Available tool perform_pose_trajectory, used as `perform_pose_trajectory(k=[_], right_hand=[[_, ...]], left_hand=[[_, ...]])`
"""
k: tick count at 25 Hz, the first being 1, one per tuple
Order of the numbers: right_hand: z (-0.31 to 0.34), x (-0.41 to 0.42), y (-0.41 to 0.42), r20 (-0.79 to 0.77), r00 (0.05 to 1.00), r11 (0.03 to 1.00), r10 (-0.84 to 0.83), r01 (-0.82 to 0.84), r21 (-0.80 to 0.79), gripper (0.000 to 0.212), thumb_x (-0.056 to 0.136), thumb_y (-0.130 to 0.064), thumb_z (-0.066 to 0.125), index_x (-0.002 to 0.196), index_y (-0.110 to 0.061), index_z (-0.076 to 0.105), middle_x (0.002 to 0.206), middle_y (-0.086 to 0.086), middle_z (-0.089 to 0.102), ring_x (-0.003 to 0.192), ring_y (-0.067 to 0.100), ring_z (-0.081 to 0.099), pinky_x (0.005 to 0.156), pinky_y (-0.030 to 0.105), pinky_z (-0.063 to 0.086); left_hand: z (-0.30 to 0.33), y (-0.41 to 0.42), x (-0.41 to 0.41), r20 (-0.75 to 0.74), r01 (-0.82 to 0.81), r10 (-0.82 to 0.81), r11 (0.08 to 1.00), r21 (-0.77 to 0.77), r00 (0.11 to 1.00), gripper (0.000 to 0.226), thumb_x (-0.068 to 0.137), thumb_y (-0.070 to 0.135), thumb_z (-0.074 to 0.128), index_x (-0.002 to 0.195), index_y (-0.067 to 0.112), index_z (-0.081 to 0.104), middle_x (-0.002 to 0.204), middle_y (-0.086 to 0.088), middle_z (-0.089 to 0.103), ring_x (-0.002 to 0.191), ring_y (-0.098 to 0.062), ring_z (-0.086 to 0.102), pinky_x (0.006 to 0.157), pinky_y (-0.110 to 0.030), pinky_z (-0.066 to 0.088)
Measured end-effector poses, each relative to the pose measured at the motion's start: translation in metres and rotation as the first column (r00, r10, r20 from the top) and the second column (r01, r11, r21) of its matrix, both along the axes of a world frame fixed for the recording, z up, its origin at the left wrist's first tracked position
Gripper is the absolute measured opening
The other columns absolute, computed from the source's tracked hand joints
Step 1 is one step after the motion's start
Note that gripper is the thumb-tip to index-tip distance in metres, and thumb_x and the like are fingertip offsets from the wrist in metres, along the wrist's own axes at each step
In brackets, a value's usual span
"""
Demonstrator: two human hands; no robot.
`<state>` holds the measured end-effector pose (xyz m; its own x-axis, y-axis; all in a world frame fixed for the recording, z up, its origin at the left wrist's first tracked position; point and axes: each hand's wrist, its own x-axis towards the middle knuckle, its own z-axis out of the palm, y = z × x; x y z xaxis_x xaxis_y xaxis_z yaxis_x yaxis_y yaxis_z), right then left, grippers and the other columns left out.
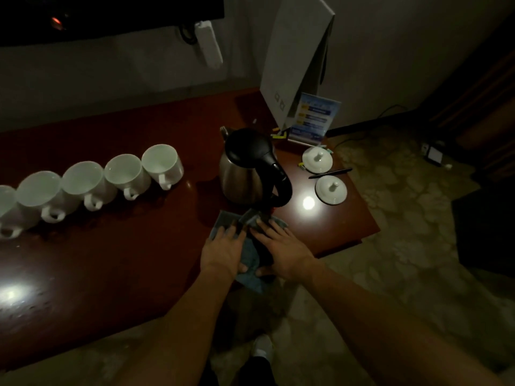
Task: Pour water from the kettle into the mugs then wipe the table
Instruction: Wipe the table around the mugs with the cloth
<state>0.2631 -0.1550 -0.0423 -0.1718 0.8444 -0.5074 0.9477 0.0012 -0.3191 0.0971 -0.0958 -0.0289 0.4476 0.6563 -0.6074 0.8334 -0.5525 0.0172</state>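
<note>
A steel kettle point(242, 176) with a black lid and handle stands upright on the dark red table point(125, 246). Several white mugs point(125, 174) sit in a row to its left, handles toward me. A blue-grey cloth point(250, 254) lies at the table's front edge just below the kettle. My left hand point(223, 252) and my right hand point(281, 252) both press flat on the cloth, fingers spread, side by side. Part of the cloth hangs over the edge between my wrists.
Two white mug lids point(317, 160) and a black pen point(331, 173) lie right of the kettle. A white paper bag point(292, 65) and a blue sign card point(315, 115) stand at the back right corner. Beyond the table's right edge is patterned floor point(404, 218).
</note>
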Motion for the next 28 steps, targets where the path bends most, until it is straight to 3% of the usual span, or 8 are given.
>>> perform_pose_trajectory(k=[8, 12, 19, 24, 28], right_hand=[[-0.002, 0.055, -0.008, 0.033, 0.999, 0.999, 0.035, -0.035, 0.000, 0.111, 0.081, -0.062, 0.070, 0.160, -0.036, -0.004, 0.169, -0.007, -0.015, 0.155, 0.020, -0.012, 0.124, 0.043, -0.002], [0.002, 0.082, -0.007, 0.027, 0.999, 0.999, 0.040, -0.039, -0.034, 0.113, 0.080, -0.058, 0.073, 0.160, -0.038, -0.004, 0.169, -0.008, -0.014, 0.155, 0.020, -0.012, 0.124, 0.046, 0.002], [0.000, 0.102, -0.013, 0.034, 0.996, 0.995, -0.086, 0.088, -0.040, 0.117, 0.079, -0.059, 0.074, 0.161, -0.034, -0.005, 0.169, -0.004, -0.014, 0.155, 0.025, -0.010, 0.124, 0.049, 0.006], [0.004, 0.092, -0.014, 0.065, 0.980, 0.980, -0.190, 0.193, -0.043, 0.116, 0.082, -0.057, 0.072, 0.161, -0.028, -0.008, 0.169, 0.003, -0.014, 0.155, 0.032, -0.009, 0.124, 0.051, 0.003], [0.003, 0.086, -0.009, 0.063, 0.969, 0.969, -0.239, 0.242, -0.049, 0.117, 0.084, -0.054, 0.072, 0.161, -0.025, -0.012, 0.169, 0.007, -0.016, 0.155, 0.034, -0.012, 0.124, 0.053, 0.002]], left_hand=[[0.005, -0.015, 0.049, 0.045, -0.009, 0.008, 1.000, 0.010, 0.999, 0.103, 0.091, 0.055, 0.066, 0.161, 0.029, -0.005, 0.169, -0.002, 0.000, 0.150, -0.032, 0.013, 0.114, -0.048, 0.031], [0.005, -0.021, 0.070, 0.056, -0.013, 0.012, 1.000, 0.016, 0.998, 0.101, 0.093, 0.058, 0.061, 0.161, 0.027, -0.007, 0.168, -0.004, 0.011, 0.151, -0.032, 0.014, 0.115, -0.049, 0.028], [0.011, -0.016, 0.097, 0.079, 0.020, -0.014, 0.997, -0.075, 0.997, 0.098, 0.096, 0.051, 0.060, 0.160, 0.027, -0.010, 0.168, 0.000, -0.013, 0.153, -0.033, 0.007, 0.118, -0.056, 0.018], [0.023, -0.011, 0.083, 0.041, 0.122, -0.119, 0.990, -0.072, 0.992, 0.090, 0.098, 0.054, 0.054, 0.160, 0.029, -0.006, 0.168, 0.001, -0.016, 0.153, -0.031, 0.004, 0.118, -0.060, 0.013], [0.021, -0.010, 0.074, 0.043, 0.178, -0.177, 0.984, -0.022, 0.983, 0.077, 0.104, 0.052, 0.042, 0.161, 0.025, -0.002, 0.169, 0.001, -0.007, 0.153, -0.030, 0.004, 0.119, -0.061, 0.011]])
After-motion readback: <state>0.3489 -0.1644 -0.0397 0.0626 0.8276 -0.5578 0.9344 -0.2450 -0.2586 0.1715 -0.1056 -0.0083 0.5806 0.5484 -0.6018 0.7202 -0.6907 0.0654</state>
